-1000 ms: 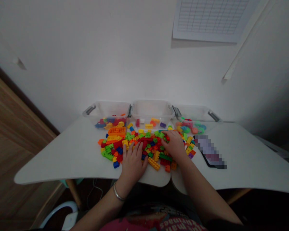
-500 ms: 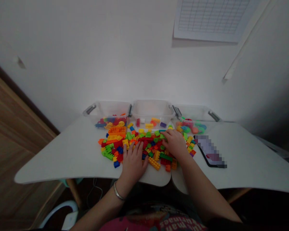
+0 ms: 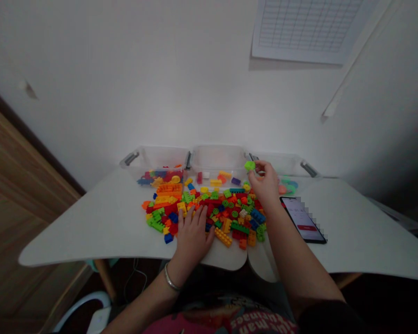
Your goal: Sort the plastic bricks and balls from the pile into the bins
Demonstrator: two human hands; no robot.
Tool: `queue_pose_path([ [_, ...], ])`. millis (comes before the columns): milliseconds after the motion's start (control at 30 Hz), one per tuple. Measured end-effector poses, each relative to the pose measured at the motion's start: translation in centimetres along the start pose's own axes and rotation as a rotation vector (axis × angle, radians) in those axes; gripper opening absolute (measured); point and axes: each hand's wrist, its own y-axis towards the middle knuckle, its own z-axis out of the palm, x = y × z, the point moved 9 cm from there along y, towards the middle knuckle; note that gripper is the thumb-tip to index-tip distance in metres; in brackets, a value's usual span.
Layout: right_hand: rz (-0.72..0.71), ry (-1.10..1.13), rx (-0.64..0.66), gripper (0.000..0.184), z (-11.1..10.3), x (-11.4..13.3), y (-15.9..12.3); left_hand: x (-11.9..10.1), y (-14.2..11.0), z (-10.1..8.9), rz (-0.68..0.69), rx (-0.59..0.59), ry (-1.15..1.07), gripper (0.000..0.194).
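Note:
A heap of coloured plastic bricks (image 3: 209, 211) lies on the white table (image 3: 101, 227) in front of me. My left hand (image 3: 193, 234) rests flat on the near side of the heap, fingers spread. My right hand (image 3: 264, 183) is raised over the far right of the heap and pinches a small green brick (image 3: 250, 165) in its fingertips, just above the rim between the middle bin (image 3: 219, 160) and the right bin (image 3: 285, 162).
Three clear plastic bins stand in a row against the wall: the left bin (image 3: 153, 162) holds mixed bricks, the middle one a few bricks, the right one round pieces. A phone (image 3: 303, 219) lies on the table to the right of my right arm.
My right hand has lifted off the heap with a green brick and moved up and back toward the bins. The left hand has stayed in place.

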Motion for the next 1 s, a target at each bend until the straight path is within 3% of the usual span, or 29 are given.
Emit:
queue_pose_path([
  [100,-0.026,-0.098,0.016,0.033,0.7,0.6,0.9,0.0,0.0,0.0,0.004,0.003,-0.002,0.057],
  [300,-0.084,-0.264,0.200,0.034,4.0,1.0,2.0,0.0,0.0,0.1,0.006,0.009,0.005,0.057],
  [467,-0.098,-0.368,0.246,0.034,5.1,1.0,2.3,-0.1,0.0,0.1,0.012,-0.003,0.012,0.057],
  [767,-0.221,-0.361,0.200,0.030,5.4,1.3,0.5,0.0,0.0,0.1,0.008,-0.001,0.012,0.058],
  [933,-0.334,-0.312,0.106,0.029,3.9,2.9,-1.1,-0.1,0.0,0.0,0.007,-0.004,0.013,0.058],
  [1000,-0.369,-0.290,0.129,0.023,3.8,3.5,-2.0,-0.1,0.0,0.1,0.006,0.000,0.012,0.058],
])
